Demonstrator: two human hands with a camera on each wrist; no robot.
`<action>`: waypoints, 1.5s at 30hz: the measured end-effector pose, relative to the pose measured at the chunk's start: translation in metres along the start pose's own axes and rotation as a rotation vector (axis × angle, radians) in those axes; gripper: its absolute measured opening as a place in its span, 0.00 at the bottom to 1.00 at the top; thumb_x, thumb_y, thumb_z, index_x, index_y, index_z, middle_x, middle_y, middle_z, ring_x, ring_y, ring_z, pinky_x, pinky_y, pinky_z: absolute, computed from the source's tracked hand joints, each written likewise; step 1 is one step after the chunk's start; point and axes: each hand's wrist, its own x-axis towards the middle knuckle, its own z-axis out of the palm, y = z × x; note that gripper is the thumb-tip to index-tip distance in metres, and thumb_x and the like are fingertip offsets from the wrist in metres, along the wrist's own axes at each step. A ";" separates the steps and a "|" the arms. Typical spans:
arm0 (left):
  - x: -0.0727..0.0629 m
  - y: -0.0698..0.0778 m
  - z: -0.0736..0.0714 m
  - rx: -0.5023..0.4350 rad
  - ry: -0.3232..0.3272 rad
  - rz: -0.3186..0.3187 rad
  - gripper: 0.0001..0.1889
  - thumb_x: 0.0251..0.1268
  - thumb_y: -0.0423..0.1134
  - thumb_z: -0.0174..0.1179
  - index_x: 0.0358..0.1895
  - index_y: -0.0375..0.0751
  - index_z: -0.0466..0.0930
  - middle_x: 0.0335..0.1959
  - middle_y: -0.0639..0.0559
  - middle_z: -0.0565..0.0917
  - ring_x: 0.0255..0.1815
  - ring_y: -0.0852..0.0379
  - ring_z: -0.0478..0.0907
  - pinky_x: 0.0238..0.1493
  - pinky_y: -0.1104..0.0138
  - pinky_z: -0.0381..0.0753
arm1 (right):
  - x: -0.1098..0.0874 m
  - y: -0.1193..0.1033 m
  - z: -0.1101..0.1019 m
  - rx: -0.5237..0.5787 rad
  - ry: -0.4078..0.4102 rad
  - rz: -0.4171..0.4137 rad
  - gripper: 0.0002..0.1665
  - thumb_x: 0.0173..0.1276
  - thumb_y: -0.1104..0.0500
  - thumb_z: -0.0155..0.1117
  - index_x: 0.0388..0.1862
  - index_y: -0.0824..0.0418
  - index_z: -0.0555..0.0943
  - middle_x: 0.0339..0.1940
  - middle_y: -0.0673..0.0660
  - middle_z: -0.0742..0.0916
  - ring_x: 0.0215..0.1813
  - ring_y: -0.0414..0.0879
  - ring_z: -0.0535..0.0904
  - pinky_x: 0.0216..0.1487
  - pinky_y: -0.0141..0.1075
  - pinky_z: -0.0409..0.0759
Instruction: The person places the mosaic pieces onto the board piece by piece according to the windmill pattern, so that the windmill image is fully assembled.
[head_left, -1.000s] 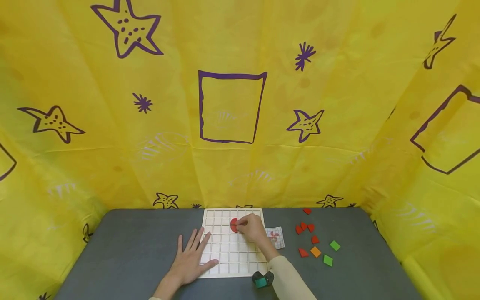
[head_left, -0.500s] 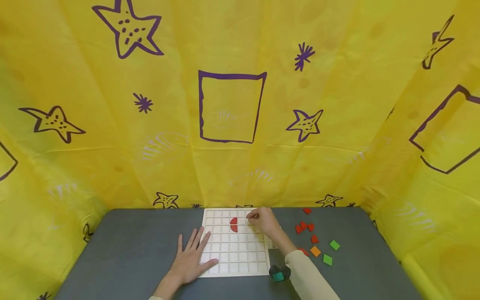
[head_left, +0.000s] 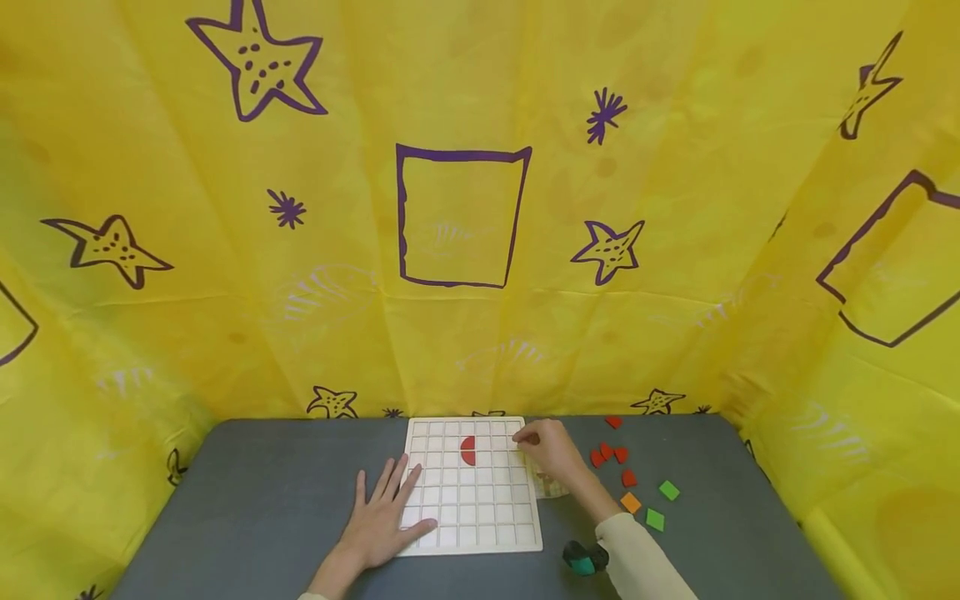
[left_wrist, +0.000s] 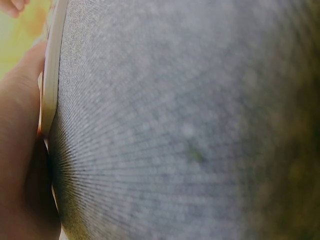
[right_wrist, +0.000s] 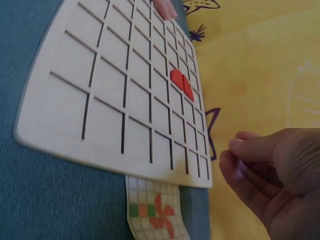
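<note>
A white square-grid board (head_left: 476, 492) lies on the grey table, with two red quarter-circle pieces (head_left: 468, 451) together forming a half disc in its upper part. The left hand (head_left: 382, 512) rests spread over the board's left edge; in the left wrist view, its thumb (left_wrist: 30, 65) lies along the board's side. Beyond the right edge of the board, the right hand (head_left: 553, 450) hovers with loosely bent fingers. The right wrist view shows that hand's thumb and index fingertips (right_wrist: 235, 145) close together, with nothing visible between them.
Loose red pieces (head_left: 606, 452), an orange square (head_left: 631, 502) and two green squares (head_left: 656, 520) lie on the table to the right. A printed pattern card (right_wrist: 150, 200) sits against the board's right edge. Yellow patterned cloth (head_left: 465, 333) rises behind and at both sides.
The right hand has left the red pieces and moved right, off the board, uncovering the half disc. The left hand stays where it was.
</note>
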 end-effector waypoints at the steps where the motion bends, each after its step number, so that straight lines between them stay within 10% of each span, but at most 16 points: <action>1: -0.001 0.000 0.000 -0.001 -0.006 -0.004 0.49 0.59 0.76 0.47 0.78 0.48 0.56 0.80 0.46 0.49 0.79 0.41 0.44 0.69 0.34 0.29 | -0.002 0.001 -0.001 -0.004 0.002 -0.003 0.06 0.64 0.69 0.66 0.38 0.67 0.88 0.34 0.55 0.89 0.33 0.46 0.83 0.33 0.35 0.82; 20: 0.000 -0.002 0.003 -0.007 0.030 0.010 0.48 0.59 0.75 0.49 0.77 0.48 0.57 0.80 0.45 0.51 0.79 0.39 0.46 0.69 0.33 0.30 | -0.040 0.020 -0.028 -0.050 0.102 -0.016 0.07 0.59 0.72 0.69 0.35 0.65 0.88 0.33 0.53 0.89 0.35 0.47 0.84 0.37 0.35 0.83; 45: -0.001 -0.002 0.003 -0.020 0.064 0.024 0.47 0.59 0.73 0.52 0.76 0.46 0.60 0.78 0.43 0.54 0.78 0.38 0.48 0.69 0.34 0.31 | -0.087 0.049 -0.047 -0.133 0.120 0.163 0.12 0.52 0.75 0.72 0.33 0.62 0.87 0.30 0.50 0.87 0.31 0.41 0.81 0.34 0.32 0.80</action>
